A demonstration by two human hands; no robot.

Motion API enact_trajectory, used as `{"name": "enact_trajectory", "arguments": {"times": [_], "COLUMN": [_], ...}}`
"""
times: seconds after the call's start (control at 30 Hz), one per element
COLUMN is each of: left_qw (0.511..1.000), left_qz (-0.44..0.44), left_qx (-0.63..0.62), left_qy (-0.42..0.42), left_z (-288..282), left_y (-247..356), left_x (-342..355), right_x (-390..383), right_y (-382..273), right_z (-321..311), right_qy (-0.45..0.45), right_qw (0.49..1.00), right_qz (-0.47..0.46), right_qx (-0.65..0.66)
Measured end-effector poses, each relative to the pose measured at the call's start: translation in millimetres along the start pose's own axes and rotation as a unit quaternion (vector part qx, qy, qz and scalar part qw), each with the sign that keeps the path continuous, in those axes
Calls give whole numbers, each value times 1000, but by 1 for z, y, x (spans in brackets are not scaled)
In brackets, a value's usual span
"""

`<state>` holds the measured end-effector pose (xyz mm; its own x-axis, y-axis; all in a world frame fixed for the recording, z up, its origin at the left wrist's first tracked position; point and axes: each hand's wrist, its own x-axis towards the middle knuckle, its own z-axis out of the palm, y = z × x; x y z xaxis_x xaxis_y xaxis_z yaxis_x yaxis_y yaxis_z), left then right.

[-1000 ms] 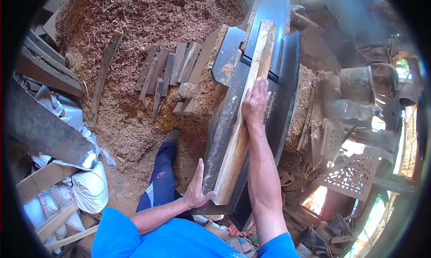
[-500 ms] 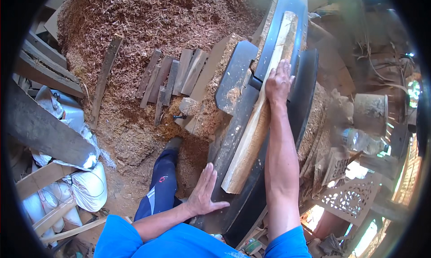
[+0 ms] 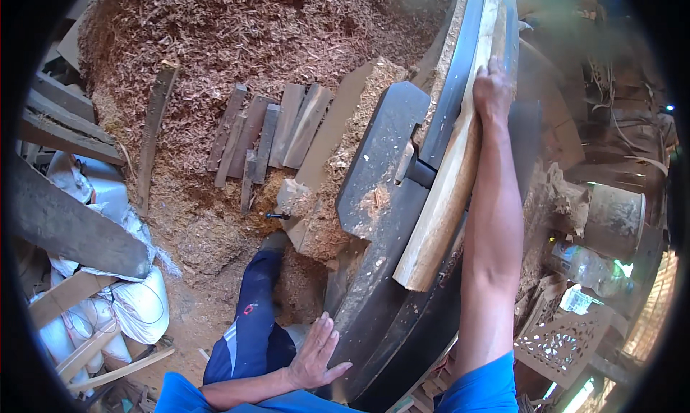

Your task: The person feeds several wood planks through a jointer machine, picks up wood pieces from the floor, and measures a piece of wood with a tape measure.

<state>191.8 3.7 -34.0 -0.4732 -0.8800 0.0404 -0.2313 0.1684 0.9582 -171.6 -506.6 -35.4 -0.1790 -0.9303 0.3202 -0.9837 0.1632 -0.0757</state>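
A long, pale, rough-sawn piece of wood (image 3: 453, 179) lies lengthwise along the metal bed of a jointer (image 3: 374, 280). On its far half, my right hand (image 3: 494, 93) is closed over the wood with bent fingers, the arm stretched far forward. The wood spans the dark slot in the middle of the machine, beside the dark guard plate (image 3: 381, 161). Beside the bed's near left edge, my left hand (image 3: 315, 359) is open and holds nothing, its thumb apart from the fingers.
Shavings are heaped (image 3: 266, 39) at the far left, with short wood offcuts (image 3: 266, 136) lying in a row on them. White sacks (image 3: 144, 305) and planks (image 3: 79, 219) stand at the left. A bucket (image 3: 614, 222) and carved panel (image 3: 564, 341) are at the right.
My right hand has moved forward along the bed with the wood, its fingers now more bent. The wood's near end has shifted away from me. My left hand stays open near the machine.
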Motion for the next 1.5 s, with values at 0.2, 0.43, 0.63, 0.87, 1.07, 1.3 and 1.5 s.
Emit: {"name": "enact_trajectory", "arguments": {"times": [0.2, 0.43, 0.63, 0.87, 1.07, 1.3, 1.5], "left_qw": [1000, 1000, 998, 891, 986, 954, 711], "left_qz": [-21, 10, 36, -103, -10, 74, -104], "left_qx": [3, 24, -37, -441, -50, -131, -221], "left_qy": [4, -4, 26, -38, -156, -259, -659], "left_z": [4, 1, -1, -74, -99, -91, -119], "left_y": [-1, -3, 2, 97, 200, 227, 219], "left_x": [-7, -7, -8, 77, 86, 2, -34], "right_x": [48, 38, 3, -118, -251, -405, -552], "right_y": [-23, -6, 56, -39, -67, -71, -41], "right_z": [-12, -37, -95, -223, -335, -481, -586], "right_qy": [-47, -118, -131, -175, 40, 368, 143], "right_qw": [997, 990, 750, 338, 529, 889, 890], "right_qz": [56, 70, 208, 150, 146, 38, -281], "right_qx": [-35, 42, 614, 913, 835, 271, -330]}}
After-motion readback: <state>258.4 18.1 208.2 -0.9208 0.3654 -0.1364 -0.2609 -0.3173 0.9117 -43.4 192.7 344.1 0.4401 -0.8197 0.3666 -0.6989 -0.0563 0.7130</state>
